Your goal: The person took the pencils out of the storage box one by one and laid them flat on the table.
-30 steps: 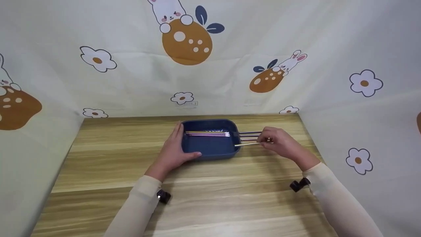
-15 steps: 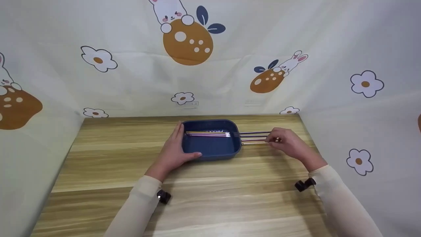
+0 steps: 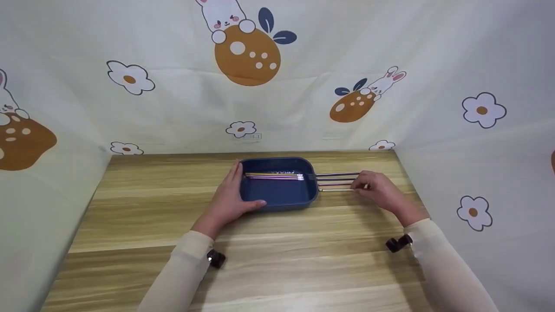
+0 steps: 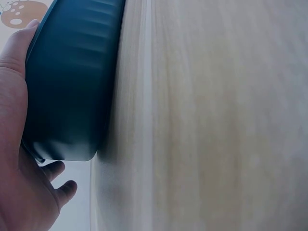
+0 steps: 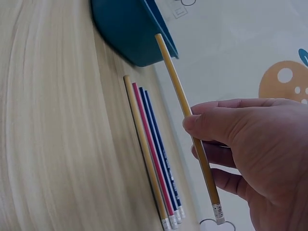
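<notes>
My left hand (image 3: 225, 195) holds a dark blue plastic box (image 3: 279, 194) at its left end, thumb along the front rim and fingers on the far side. Inside, near the back wall, lie several pencils (image 3: 273, 176) in yellow and pink-purple tones, with white ends to the right. Right of the box, my right hand (image 3: 375, 191) pinches a yellow pencil (image 5: 179, 91) between thumb and fingers. The right wrist view has it raised and slanted above a row on the table: another yellow pencil (image 5: 144, 144), a red pencil (image 5: 151, 144) and two blue pencils (image 5: 161, 144).
The wood-grain table (image 3: 277, 260) is bounded by a pale curtain (image 3: 173, 108) printed with rabbits, flowers and orange fruit shapes. This curtain stands close behind the box and also rises at both sides.
My right hand has moved right and slightly down with the yellow pencil, whose left tip has gone from over the box's rim to outside it. My left hand and the box stay put.
</notes>
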The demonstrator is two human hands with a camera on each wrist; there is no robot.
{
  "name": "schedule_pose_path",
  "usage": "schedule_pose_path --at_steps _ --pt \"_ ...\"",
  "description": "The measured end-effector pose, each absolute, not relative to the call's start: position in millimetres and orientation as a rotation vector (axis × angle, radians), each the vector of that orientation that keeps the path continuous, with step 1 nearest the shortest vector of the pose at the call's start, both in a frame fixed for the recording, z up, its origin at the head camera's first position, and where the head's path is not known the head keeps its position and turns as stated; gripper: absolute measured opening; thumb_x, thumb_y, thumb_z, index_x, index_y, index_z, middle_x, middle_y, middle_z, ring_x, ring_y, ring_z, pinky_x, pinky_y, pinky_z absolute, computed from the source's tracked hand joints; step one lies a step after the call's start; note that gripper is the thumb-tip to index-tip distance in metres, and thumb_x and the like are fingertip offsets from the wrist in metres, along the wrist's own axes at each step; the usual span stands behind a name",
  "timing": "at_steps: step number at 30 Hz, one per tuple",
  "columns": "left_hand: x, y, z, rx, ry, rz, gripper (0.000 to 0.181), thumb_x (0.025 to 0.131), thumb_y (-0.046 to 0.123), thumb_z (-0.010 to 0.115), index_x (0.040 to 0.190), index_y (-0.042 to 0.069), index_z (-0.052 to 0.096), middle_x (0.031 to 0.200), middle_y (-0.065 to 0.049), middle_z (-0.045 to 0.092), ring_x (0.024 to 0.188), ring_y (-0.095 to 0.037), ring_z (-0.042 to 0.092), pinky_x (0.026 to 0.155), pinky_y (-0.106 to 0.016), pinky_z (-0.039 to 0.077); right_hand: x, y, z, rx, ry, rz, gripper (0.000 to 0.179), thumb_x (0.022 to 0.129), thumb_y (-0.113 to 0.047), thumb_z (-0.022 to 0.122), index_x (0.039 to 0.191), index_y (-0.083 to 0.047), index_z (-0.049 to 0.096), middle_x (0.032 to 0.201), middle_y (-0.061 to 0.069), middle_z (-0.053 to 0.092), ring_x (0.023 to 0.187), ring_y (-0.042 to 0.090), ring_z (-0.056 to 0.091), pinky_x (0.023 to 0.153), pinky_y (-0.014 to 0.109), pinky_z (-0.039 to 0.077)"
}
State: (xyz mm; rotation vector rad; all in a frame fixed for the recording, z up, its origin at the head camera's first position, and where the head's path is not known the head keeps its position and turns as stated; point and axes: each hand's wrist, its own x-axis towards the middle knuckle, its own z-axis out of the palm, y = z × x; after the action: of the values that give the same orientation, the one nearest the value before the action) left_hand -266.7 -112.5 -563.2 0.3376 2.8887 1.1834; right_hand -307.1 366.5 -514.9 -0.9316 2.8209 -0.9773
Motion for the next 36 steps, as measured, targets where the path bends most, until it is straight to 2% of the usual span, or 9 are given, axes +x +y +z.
schedule_pose_path --at_steps 6,12,22,36 --pt "-266.9 -113.0 -563.6 0.349 2.896 1.174 0.143 0.080 0.068 0.093 0.178 0.005 0.009 0.186 -0.012 0.003 0.169 -0.038 0.011 0.134 -0.060 0.021 -309.1 367.2 -528.0 -0.959 2.844 -0.977 0.014 0.093 0.013 0.078 0.101 0.001 0.082 0.098 0.007 0.074 0.090 0.022 0.070 0.076 0.027 0.055" --pt "-267.2 -112.3 -564.6 0.358 2.902 1.171 0.141 0.081 0.065 0.093 0.177 0.003 0.011 0.186 -0.013 0.004 0.169 -0.038 0.012 0.134 -0.060 0.022 -311.6 369.5 -541.5 -0.939 2.862 -0.971 0.014 0.094 0.010 0.079 0.101 -0.001 0.082 0.096 0.010 0.074 0.089 0.022 0.067 0.076 0.029 0.054" --pt "-267.9 -111.0 -565.5 0.345 2.903 1.167 0.142 0.080 0.065 0.094 0.178 0.004 0.010 0.186 -0.011 0.004 0.170 -0.037 0.011 0.134 -0.059 0.022 -315.3 372.7 -557.4 -0.806 2.830 -0.976 0.012 0.096 0.005 0.082 0.104 -0.004 0.084 0.101 0.002 0.074 0.095 0.019 0.067 0.083 0.026 0.055" --pt "-267.1 -111.7 -564.0 0.326 2.905 1.175 0.142 0.080 0.066 0.094 0.178 0.006 0.010 0.186 -0.011 0.004 0.170 -0.037 0.011 0.134 -0.060 0.022 -319.4 371.3 -563.1 -0.829 2.857 -0.954 0.013 0.096 0.004 0.082 0.104 -0.006 0.085 0.105 0.003 0.076 0.100 0.023 0.071 0.090 0.036 0.059"
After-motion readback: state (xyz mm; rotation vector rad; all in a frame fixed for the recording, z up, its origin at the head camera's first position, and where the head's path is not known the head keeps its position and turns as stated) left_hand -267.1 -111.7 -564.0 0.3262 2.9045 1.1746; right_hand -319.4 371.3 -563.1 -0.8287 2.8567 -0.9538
